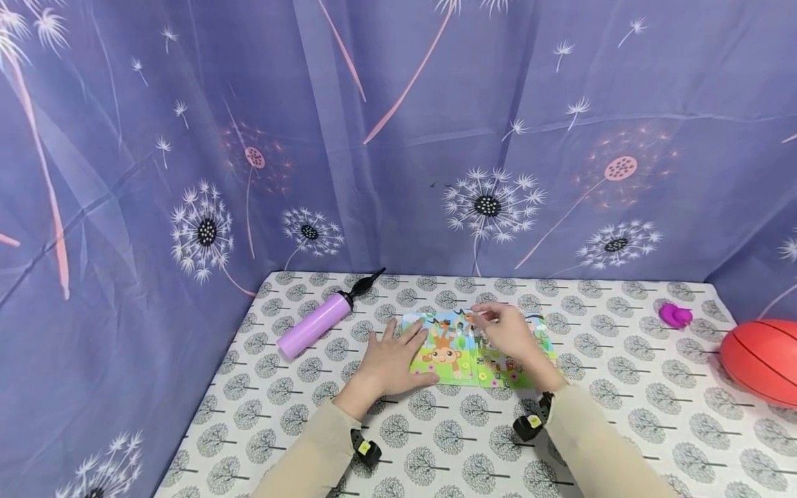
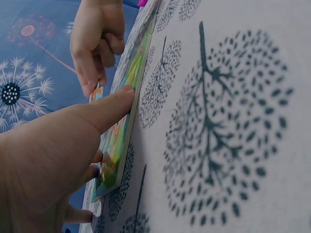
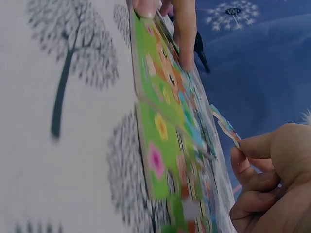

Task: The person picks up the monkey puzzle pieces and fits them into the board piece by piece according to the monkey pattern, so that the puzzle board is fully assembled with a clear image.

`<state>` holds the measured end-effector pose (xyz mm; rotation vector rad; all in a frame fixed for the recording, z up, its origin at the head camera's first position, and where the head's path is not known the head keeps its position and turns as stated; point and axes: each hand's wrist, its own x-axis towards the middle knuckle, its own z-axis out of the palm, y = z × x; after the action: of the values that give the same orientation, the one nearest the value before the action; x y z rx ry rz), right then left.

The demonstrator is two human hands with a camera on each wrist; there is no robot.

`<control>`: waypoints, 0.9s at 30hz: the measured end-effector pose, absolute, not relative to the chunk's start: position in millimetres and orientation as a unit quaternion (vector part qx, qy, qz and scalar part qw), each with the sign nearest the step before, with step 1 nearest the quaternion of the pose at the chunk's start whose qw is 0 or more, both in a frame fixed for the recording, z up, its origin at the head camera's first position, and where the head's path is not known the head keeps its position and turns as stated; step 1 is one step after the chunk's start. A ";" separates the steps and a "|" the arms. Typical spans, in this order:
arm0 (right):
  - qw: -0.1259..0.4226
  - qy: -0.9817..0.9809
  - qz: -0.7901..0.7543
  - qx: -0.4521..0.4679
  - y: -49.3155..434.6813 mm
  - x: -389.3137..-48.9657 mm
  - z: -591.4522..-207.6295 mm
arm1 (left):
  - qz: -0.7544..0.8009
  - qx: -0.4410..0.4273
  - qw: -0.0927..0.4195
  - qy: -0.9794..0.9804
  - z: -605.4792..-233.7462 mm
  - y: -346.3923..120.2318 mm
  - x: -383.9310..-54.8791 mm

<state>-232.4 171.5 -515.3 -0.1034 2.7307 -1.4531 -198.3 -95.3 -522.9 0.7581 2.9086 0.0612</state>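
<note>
A colourful jigsaw puzzle with a cartoon monkey point(image 1: 444, 355) lies flat on the table. My left hand point(image 1: 389, 361) rests on its left side with fingers spread, thumb at the near edge. Adjoining it on the right is a second puzzle section point(image 1: 492, 377) with a green ground and flowers, partly covered by my right arm. My right hand point(image 1: 506, 335) pinches a small puzzle piece point(image 3: 226, 125) between thumb and fingertips. In the right wrist view that piece is tilted and held just above the far side of the puzzle.
A purple hand pump point(image 1: 315, 325) with a black nozzle lies to the left. On the right are a small magenta toy point(image 1: 675, 315) and a red ball point(image 1: 762, 361). A tree-print cloth point(image 1: 451, 437) covers the table, and a purple dandelion curtain point(image 1: 398, 173) hangs behind.
</note>
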 end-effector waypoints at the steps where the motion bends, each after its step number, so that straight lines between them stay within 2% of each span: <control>1: 0.027 0.881 -0.470 -0.037 168.1 -233.4 -515.2 | 0.020 0.252 0.067 0.965 -523.0 -95.4 -198.6; 12: 0.063 0.874 -0.478 -0.060 138.9 -242.3 -516.3 | 0.010 0.253 0.067 0.965 -525.6 -96.8 -198.4; 27: 0.071 0.895 -0.435 -0.063 130.8 -246.6 -519.6 | 0.012 0.245 0.077 0.966 -524.1 -96.2 -196.7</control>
<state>-246.6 130.8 -519.6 -0.1888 2.6929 -1.3095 -196.7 -96.2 -524.1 0.7353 2.8955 0.0359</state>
